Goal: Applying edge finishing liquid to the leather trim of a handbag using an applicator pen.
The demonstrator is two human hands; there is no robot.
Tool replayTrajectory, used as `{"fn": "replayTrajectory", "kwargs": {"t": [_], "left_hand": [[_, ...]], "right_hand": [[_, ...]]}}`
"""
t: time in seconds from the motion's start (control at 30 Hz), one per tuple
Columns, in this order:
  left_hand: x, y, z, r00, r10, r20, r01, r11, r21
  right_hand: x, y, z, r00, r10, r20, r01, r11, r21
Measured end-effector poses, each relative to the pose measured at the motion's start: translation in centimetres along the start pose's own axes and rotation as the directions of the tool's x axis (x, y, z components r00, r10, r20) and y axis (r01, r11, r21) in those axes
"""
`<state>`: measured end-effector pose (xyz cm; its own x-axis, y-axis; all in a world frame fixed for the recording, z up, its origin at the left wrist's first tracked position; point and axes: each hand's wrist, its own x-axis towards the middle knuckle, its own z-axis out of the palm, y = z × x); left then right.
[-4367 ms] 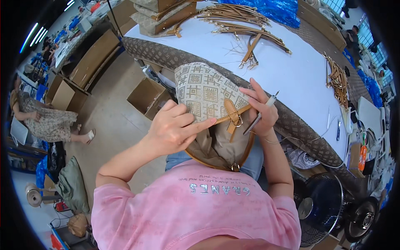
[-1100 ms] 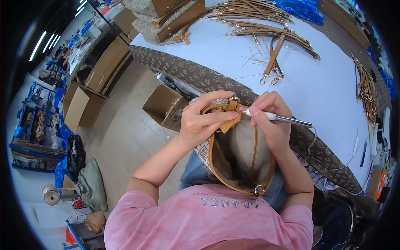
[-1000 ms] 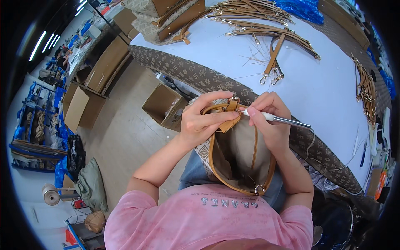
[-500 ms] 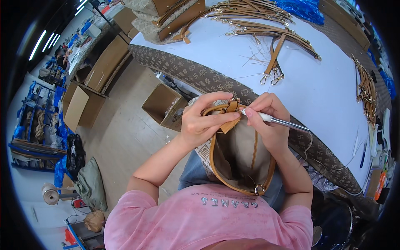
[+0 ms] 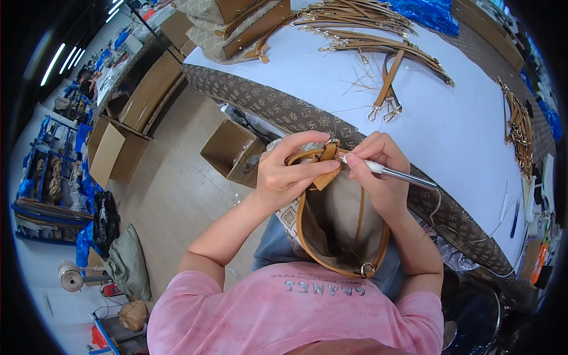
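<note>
A handbag (image 5: 346, 207) with patterned beige sides, tan edging and a grey-brown lining rests in my lap, its mouth open upward. My left hand (image 5: 277, 177) is closed on its far rim, pinching around a tan strap loop with a metal ring and a zipper end (image 5: 324, 179). Between the fingers of my right hand (image 5: 381, 174) is a pen-shaped tool (image 5: 408, 176) with a white grip and metal barrel; a cord trails from its back end. The tip meets the rim beside my left fingertips, and the exact contact is hidden. Another metal ring (image 5: 367, 270) shows at the near rim.
On the white-topped table (image 5: 331, 83) lie many tan straps (image 5: 378, 41) with metal clasps, and more straps (image 5: 519, 130) at the right. Patterned bags (image 5: 207, 32) are stacked at the far left. A cardboard box (image 5: 231, 151) stands on the floor beside the table.
Almost nothing differs. The right hand and tool have shifted very slightly left with the whole view; both hands keep the same hold on bag and tool.
</note>
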<state>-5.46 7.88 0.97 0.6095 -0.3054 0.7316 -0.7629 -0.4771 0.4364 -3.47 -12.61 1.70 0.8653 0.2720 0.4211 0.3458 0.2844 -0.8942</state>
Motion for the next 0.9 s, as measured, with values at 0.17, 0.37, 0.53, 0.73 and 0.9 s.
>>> {"fn": "replayTrajectory", "kwargs": {"t": [0.17,0.37,0.53,0.73,0.9], "left_hand": [[0.1,-0.2,0.0,1.0,0.025,-0.009,-0.025,1.0,0.009],[0.0,0.0,-0.2,0.999,-0.028,-0.016,0.027,0.999,-0.042],[0.4,-1.0,-0.7,0.953,-0.257,-0.163,0.243,0.965,-0.097],[0.1,-3.0,-1.9,0.779,-0.592,-0.205,0.462,0.764,-0.451],[0.5,-3.9,-3.6,0.826,-0.561,-0.055,0.439,0.703,-0.56]], "right_hand": [[0.0,0.0,0.0,1.0,0.001,0.0,-0.001,1.0,0.004],[0.1,0.0,-0.6,1.0,0.002,0.012,-0.002,0.999,0.045],[0.4,-0.4,-0.6,0.982,-0.067,-0.178,0.098,0.981,0.17],[-2.0,1.3,-1.4,0.939,-0.256,-0.228,0.263,0.965,0.0],[-5.9,3.7,-2.6,0.96,-0.224,-0.165,0.234,0.971,0.042]]}}
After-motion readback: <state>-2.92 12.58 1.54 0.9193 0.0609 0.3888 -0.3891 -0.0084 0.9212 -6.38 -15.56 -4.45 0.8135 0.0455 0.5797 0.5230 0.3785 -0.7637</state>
